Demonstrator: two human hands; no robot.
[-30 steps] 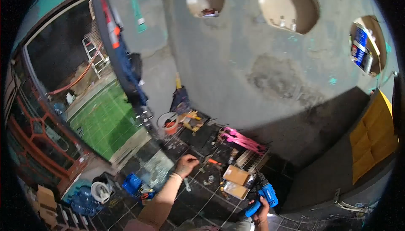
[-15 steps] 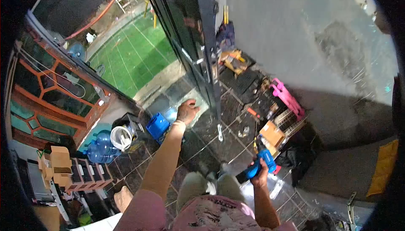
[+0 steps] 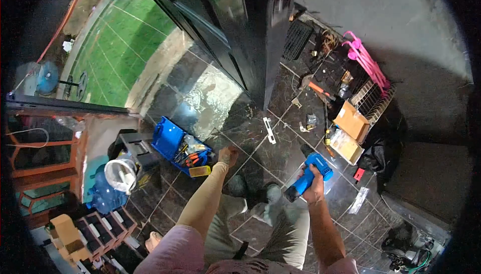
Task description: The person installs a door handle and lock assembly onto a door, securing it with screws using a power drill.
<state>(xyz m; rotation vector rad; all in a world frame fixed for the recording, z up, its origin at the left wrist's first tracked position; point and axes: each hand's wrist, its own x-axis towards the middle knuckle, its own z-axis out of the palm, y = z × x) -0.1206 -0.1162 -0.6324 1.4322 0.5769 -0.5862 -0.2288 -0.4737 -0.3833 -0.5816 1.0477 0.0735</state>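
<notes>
My right hand (image 3: 315, 186) is wrapped around the grip of a blue cordless drill (image 3: 320, 168), its black-ended battery part toward my body. My left hand (image 3: 228, 156) is closed, fingers curled downward, and what they hold, if anything, is hidden. It is just right of an open blue toolbox (image 3: 168, 136) with orange-handled tools and small packets inside. A yellow case (image 3: 200, 171) lies at the toolbox's near edge. Ahead on the tiles is a white metal strip with slots (image 3: 269, 130).
A dark door (image 3: 235, 38) stands ajar ahead. To the right are a hammer (image 3: 320, 89), an open cardboard box (image 3: 352, 121), a wire rack (image 3: 373, 101) and a pink folded frame (image 3: 363, 61). Left are a white bucket (image 3: 120, 175) and a blue water bottle (image 3: 105, 194). Another person's foot (image 3: 153, 241) shows lower left.
My left hand has come back from near the door toward my body, its fingers now curled. The drill stays in my right hand. My view has tilted down, showing more floor.
</notes>
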